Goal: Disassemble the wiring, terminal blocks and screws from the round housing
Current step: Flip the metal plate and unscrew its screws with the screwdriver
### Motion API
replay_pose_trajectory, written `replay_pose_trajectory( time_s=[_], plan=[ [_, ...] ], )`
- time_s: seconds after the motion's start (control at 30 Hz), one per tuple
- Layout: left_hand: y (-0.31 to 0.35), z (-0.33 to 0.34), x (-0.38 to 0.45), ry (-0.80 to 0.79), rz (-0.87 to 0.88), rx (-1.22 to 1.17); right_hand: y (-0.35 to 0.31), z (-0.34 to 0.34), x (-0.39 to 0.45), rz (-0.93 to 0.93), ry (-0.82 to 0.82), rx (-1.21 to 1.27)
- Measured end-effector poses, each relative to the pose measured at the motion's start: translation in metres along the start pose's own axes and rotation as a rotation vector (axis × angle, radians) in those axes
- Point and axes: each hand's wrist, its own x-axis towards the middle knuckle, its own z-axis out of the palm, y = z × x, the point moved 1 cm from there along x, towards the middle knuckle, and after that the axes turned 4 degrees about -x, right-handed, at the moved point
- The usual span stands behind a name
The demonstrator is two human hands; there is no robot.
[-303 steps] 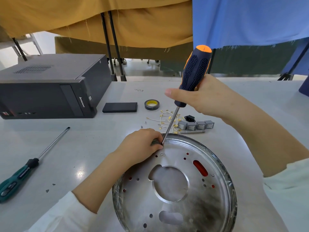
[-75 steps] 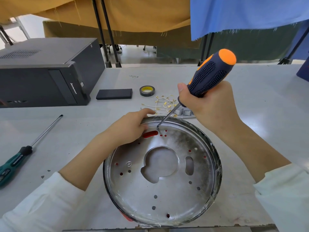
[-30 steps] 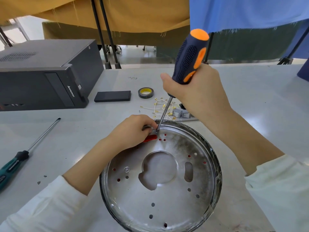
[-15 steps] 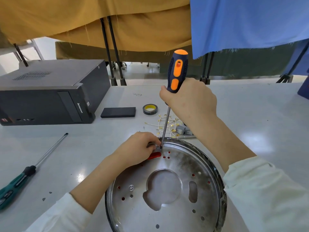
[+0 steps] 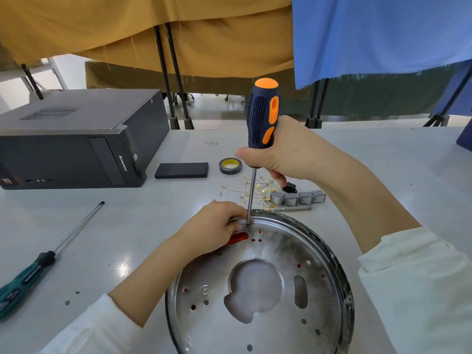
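Note:
The round metal housing [image 5: 281, 251] lies on the table in front of me, full of holes, with red showing through some. My right hand [image 5: 281, 149] grips the blue and orange screwdriver [image 5: 263, 116], held nearly upright. Its tip stands on the housing's far left rim. My left hand [image 5: 217, 231] rests on that rim, its fingers curled around a small metal part right at the tip. Behind the housing lie loose white wires with gold terminals [image 5: 258, 187] and a row of grey terminal blocks [image 5: 297, 198].
A black computer case [image 5: 76, 139] stands at the back left. A green-handled screwdriver [image 5: 46, 259] lies at the left. A flat black box [image 5: 181, 170], a tape roll [image 5: 230, 166] and a small black part [image 5: 290, 187] lie behind the housing. Cloth-draped stands line the far edge.
The screwdriver has swung from a slant to nearly upright, its tip staying at the same rim spot. My left hand's fingers closed in at the tip. The housing was turned between the earliest frames.

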Motion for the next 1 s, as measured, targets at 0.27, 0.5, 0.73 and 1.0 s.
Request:
replay_pose_trajectory(
  time_s=[0.27,0.5,0.73,1.0],
  plan=[
    [0.005,0.001,0.002,0.022,-0.023,-0.167,0.003,-0.004,-0.003,-0.015,0.043,-0.077],
    [0.005,0.004,0.004,0.086,-0.046,-0.165,0.0,0.031,-0.016,0.101,0.607,-0.311],
    [0.0,0.001,0.006,0.082,-0.004,-0.205,0.001,0.007,-0.004,-0.004,0.097,-0.025],
    [-0.001,0.004,0.006,0.028,0.005,-0.264,0.002,-0.003,-0.007,0.007,-0.056,0.034]
  ],
)
